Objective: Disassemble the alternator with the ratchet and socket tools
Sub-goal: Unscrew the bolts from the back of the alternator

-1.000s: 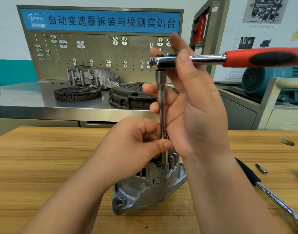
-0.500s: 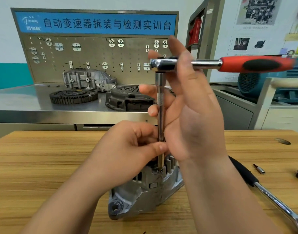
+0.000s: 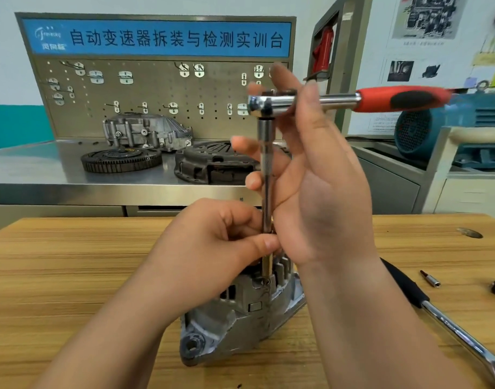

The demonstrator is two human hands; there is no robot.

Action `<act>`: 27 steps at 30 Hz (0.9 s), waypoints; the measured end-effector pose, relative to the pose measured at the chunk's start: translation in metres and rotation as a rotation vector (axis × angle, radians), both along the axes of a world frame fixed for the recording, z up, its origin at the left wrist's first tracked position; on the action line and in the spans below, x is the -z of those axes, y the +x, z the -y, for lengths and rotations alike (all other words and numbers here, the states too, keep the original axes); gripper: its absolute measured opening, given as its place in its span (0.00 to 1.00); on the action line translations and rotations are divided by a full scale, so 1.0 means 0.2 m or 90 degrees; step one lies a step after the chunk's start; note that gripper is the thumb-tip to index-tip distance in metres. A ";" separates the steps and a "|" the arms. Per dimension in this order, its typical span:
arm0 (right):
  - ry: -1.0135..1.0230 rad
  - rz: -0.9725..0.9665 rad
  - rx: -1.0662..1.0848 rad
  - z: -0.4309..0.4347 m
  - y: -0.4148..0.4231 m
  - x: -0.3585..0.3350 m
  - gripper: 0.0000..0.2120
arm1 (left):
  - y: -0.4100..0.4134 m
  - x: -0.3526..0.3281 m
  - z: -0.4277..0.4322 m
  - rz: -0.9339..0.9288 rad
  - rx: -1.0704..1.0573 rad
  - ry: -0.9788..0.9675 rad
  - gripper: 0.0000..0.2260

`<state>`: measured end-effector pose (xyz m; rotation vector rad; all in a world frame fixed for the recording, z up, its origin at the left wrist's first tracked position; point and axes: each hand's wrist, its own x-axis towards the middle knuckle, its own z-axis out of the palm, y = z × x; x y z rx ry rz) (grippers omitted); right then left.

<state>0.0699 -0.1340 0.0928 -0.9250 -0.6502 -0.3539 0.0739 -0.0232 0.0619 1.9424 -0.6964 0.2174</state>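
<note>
— Grey cast metal, ribbed and slotted: that's the alternator. It stands on edge on the pale wooden table, near the front, right under both hands.
— And the tool?
— A chrome ratchet with a red-and-black grip, lying level and pointing right. A slim steel bar drops straight from its head into the alternator's top.
— Any writing?
— White characters on a blue sign above the pegboard: 自动变速器拆装与检测实训台. The small logo beside them is too blurred to read.
— The hands?
— Close together, both on the tool. The left hand is curled, thumb and fingers pinching the bar low down. The right hand stands upright, pinching the ratchet's head with the thumb across the front and the forefinger behind. Its lower fingers lie behind the bar.
— Anything else?
— A second wrench with a black grip and a small bit lie on the table to the right. A dark toothed ring sits on the steel bench behind.
</note>
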 end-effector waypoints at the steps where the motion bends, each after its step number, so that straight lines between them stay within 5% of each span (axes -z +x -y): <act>1: -0.004 0.024 0.022 0.00 0.00 0.00 0.09 | 0.00 0.00 0.00 0.000 -0.011 -0.009 0.03; 12: -0.007 -0.051 -0.058 0.03 0.01 -0.01 0.18 | -0.01 -0.01 0.00 -0.010 0.028 0.002 0.05; 20: -0.007 0.059 0.020 0.01 0.00 0.00 0.11 | 0.00 0.00 0.01 0.028 -0.034 -0.009 0.04; 27: 0.009 -0.049 -0.049 0.02 0.02 0.00 0.17 | 0.00 0.00 -0.01 0.022 0.047 0.047 0.08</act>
